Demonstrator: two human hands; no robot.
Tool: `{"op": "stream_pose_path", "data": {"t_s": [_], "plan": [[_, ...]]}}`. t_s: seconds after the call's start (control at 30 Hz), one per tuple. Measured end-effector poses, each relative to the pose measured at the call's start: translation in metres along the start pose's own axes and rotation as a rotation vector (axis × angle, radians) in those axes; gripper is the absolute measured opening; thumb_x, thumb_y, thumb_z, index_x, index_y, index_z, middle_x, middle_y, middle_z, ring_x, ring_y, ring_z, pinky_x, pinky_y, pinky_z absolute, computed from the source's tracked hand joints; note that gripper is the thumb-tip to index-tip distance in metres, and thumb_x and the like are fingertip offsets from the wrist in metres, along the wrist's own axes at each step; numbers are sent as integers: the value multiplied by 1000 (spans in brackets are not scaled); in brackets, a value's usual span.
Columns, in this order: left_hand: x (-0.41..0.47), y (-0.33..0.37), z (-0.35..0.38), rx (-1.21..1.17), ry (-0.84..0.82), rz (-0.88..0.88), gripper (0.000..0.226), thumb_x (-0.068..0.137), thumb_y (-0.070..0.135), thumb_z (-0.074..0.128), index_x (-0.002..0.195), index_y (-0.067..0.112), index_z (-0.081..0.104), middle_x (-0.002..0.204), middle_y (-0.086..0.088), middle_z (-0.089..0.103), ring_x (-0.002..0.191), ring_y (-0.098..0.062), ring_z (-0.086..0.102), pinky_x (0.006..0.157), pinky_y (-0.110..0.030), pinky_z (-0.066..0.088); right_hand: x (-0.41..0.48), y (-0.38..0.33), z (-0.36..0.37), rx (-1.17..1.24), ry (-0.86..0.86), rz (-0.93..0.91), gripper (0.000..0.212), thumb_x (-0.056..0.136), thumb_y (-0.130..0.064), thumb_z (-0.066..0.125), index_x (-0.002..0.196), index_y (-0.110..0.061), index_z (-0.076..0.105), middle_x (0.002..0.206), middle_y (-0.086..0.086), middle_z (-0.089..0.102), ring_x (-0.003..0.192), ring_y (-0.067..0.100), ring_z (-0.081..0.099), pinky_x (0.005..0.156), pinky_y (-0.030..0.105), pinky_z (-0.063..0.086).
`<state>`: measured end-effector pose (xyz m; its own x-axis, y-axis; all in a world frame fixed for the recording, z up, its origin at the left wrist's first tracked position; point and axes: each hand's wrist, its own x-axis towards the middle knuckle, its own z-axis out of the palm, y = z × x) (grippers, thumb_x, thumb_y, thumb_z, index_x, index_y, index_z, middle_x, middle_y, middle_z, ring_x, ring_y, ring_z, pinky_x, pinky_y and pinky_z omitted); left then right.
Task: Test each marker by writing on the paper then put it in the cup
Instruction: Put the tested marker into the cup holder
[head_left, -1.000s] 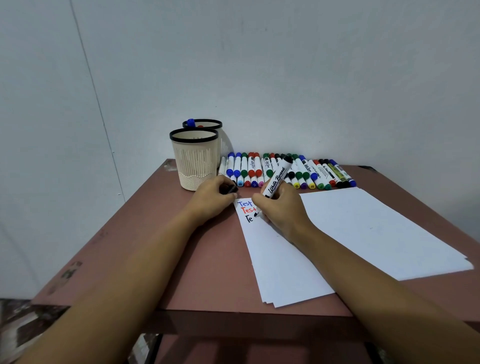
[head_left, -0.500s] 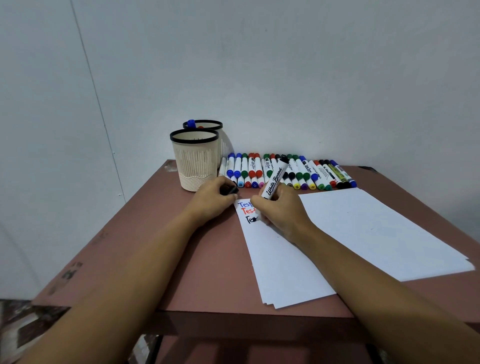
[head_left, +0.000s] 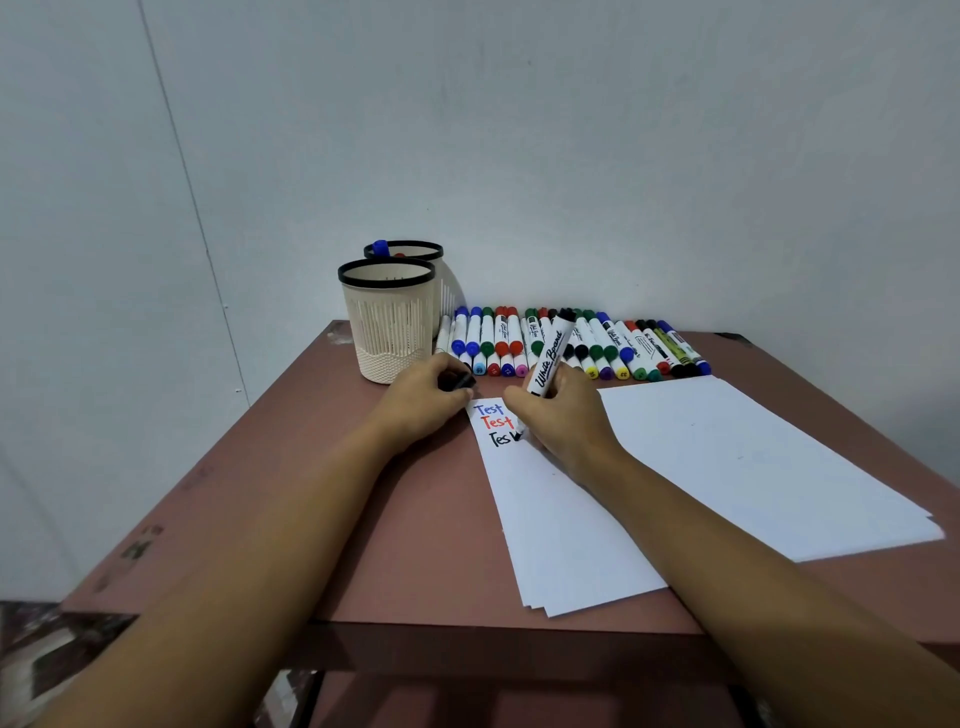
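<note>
- Right hand (head_left: 563, 415) curled round black marker (head_left: 551, 353), tip down on paper (head_left: 561, 519) at a black "Tes".
- Left hand (head_left: 426, 400) holding black cap (head_left: 460, 383), resting at paper's top-left corner.
- Blue and red "Test" just above the black letters.
- Beside the cap hand, near cup (head_left: 387, 332); behind it, far cup (head_left: 410, 252) with blue and red marker ends inside.
- Row of capped markers (head_left: 613, 348) at back of tabletop (head_left: 415, 519).
</note>
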<state>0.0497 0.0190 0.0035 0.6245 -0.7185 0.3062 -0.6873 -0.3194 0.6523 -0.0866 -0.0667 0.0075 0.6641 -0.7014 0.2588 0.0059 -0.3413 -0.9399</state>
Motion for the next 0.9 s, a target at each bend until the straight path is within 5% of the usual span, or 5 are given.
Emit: {"op": "stream_pose_path", "data": {"t_s": [0.17, 0.47, 0.63, 0.9], "plan": [[-1, 1, -1, 0, -4, 5, 30, 87, 18, 60, 116, 14, 59, 117, -4, 57, 97, -10, 48, 81, -21, 35, 1, 1, -1, 47, -8, 24, 26, 81, -3, 58, 63, -17, 45, 45, -11, 51, 37, -1, 49, 46, 22, 38], [-3, 3, -1, -17, 9, 11, 32, 89, 19, 59, 120, 13, 58, 120, -3, 56, 99, -9, 47, 82, -20, 35, 2, 2, 0, 18, 31, 36, 23, 82, -9, 61, 66, -18, 47, 59, -7, 55, 57, 7, 59, 53, 23, 44], [-4, 6, -2, -4, 5, 92, 34, 90, 21, 58, 123, 20, 57, 122, -2, 57, 100, -8, 47, 82, -19, 33, 13, 3, -5, 140, 131, 108, 13, 86, -13, 61, 75, -10, 54, 66, 6, 56, 56, 14, 51, 55, 31, 43], [-9, 15, 1, 47, 55, 176, 35, 88, 20, 61, 122, 12, 58, 117, -5, 61, 96, -9, 50, 73, -10, 30, 21, 1, -12, 438, 103, 129, 7, 87, -10, 66, 81, -10, 65, 67, 4, 63, 58, 9, 58, 56, 20, 50]]}}
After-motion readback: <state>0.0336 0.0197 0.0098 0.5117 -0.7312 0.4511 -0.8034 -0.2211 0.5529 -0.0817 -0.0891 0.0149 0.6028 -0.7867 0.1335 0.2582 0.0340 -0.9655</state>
